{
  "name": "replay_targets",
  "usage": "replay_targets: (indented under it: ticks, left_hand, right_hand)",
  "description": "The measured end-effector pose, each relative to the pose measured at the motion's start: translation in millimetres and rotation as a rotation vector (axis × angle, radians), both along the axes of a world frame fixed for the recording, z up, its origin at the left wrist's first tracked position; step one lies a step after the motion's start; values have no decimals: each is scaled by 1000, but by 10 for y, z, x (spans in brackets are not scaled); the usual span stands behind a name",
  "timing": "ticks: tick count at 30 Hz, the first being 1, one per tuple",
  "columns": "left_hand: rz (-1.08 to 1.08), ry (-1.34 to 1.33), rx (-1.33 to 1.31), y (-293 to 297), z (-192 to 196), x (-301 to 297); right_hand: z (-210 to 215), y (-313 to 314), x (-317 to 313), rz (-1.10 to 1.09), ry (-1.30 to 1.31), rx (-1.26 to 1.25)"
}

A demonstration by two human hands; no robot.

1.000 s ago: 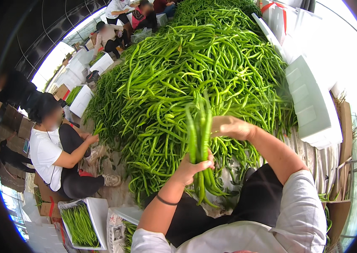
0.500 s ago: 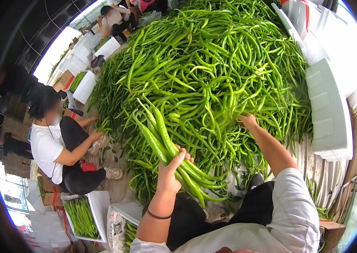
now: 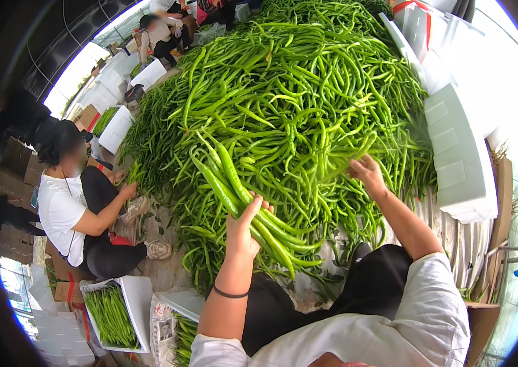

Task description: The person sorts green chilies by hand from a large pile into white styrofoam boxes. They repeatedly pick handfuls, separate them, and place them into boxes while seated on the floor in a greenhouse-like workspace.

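Left hand (image 3: pixel 242 231) clamped around a bundle of long green chili peppers (image 3: pixel 246 199), tilted. Right hand (image 3: pixel 366 171) reaching into the big heap of green peppers (image 3: pixel 295 92), fingers closed on one.

Left hand (image 3: pixel 242 227) is wrapped around a bunch of long green peppers (image 3: pixel 243 199), tips pointing up-left, while the right hand (image 3: pixel 366 172) reaches into the huge pepper pile (image 3: pixel 295 92). A seated person (image 3: pixel 72 211) sorts on the left beside a white foam box (image 3: pixel 139 303) of peppers.
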State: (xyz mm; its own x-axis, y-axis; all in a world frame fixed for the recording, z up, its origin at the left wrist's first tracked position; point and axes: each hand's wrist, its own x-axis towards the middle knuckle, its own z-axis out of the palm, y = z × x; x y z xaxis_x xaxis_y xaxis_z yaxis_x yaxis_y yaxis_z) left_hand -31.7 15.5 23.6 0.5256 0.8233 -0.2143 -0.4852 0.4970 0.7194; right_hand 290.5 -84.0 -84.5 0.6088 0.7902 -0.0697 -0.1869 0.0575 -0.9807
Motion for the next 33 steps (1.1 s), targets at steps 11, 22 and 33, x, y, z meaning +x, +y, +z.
replay_targets:
  ticks: [11,22,33]
  left_hand:
    - [-130,53,35,-227,-13,-119]
    - [-374,184,118,-307,-223,139]
    - [-408,316,175,-422,-319,324]
  right_hand:
    - [686,-615,-215,88,142,-24]
    - [1129,-420,-805,533,-147,-107]
    - [877,1,-946,653,171,-88]
